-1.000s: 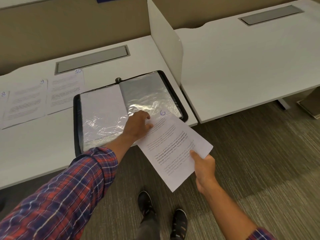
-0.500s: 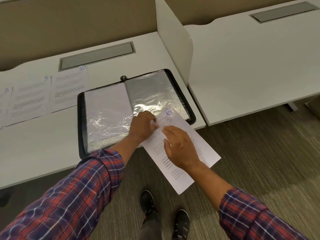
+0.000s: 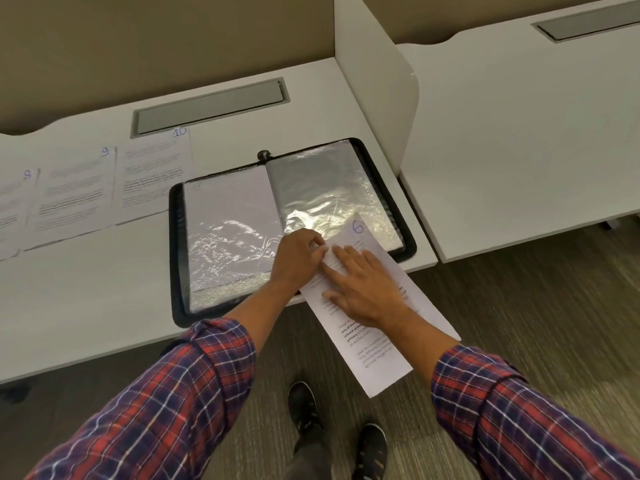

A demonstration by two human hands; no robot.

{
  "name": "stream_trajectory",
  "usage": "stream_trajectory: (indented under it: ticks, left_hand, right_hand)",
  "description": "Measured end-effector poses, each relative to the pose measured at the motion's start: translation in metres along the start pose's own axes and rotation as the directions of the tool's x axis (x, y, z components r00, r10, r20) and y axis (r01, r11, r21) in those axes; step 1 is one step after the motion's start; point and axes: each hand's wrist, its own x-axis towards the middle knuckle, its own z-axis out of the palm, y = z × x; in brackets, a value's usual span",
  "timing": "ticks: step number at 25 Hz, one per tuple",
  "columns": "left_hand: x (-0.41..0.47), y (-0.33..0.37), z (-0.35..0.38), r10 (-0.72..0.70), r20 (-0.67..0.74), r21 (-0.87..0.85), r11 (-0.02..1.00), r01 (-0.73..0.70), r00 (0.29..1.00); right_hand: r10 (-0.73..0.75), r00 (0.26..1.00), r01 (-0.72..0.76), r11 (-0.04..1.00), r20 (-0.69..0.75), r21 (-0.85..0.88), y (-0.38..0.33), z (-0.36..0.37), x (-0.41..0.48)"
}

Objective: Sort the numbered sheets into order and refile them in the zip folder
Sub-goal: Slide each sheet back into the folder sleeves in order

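Observation:
The black zip folder (image 3: 177, 237) lies open on the white desk, showing clear plastic sleeves (image 3: 322, 188). The sheet marked 6 (image 3: 377, 351) lies slanted across the folder's near right corner, most of it hanging past the desk edge. My left hand (image 3: 298, 258) pinches at the lower edge of the right sleeve where the sheet's top corner meets it. My right hand (image 3: 363, 285) lies flat on the sheet, fingers straight, pressing it. Sheets marked 10 (image 3: 152, 174), 9 (image 3: 72, 199) and 8 (image 3: 10, 209) lie in a row to the folder's left.
A white divider panel (image 3: 374, 84) stands right of the folder, with a second white desk (image 3: 519, 133) beyond it. A grey cable tray lid (image 3: 211, 105) is set in the desk behind the folder. Carpet and my shoes (image 3: 304, 407) are below.
My right hand let go of the sheet's lower edge and came up to lie flat on it. The sheet slid further up onto the folder's right sleeve. The left hand stayed.

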Motion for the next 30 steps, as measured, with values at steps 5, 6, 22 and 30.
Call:
stream_trajectory:
  ticks: [5, 6, 22, 30]
  left_hand:
    - [-0.003, 0.002, -0.007, 0.184, -0.091, 0.061, 0.982, -0.179, 0.979]
    - [-0.006, 0.002, -0.007, 0.224, -0.119, 0.108, 0.971, -0.212, 0.967]
    - [-0.026, 0.015, 0.007, 0.344, -0.122, 0.211, 0.926, -0.314, 0.931]
    - [-0.019, 0.008, 0.006, 0.354, -0.103, 0.150, 0.929, -0.338, 0.929]
  right_hand:
    - [0.123, 0.992, -0.123, 0.992, 0.000, 0.040, -0.002, -0.001, 0.011]
    - [0.154, 0.988, -0.154, 0.986, 0.003, 0.068, -0.004, 0.000, 0.014]
    - [0.199, 0.980, -0.201, 0.975, -0.032, -0.092, -0.011, 0.020, 0.086]
    - [0.230, 0.965, -0.241, 0.967, -0.123, -0.084, -0.001, 0.021, 0.073]
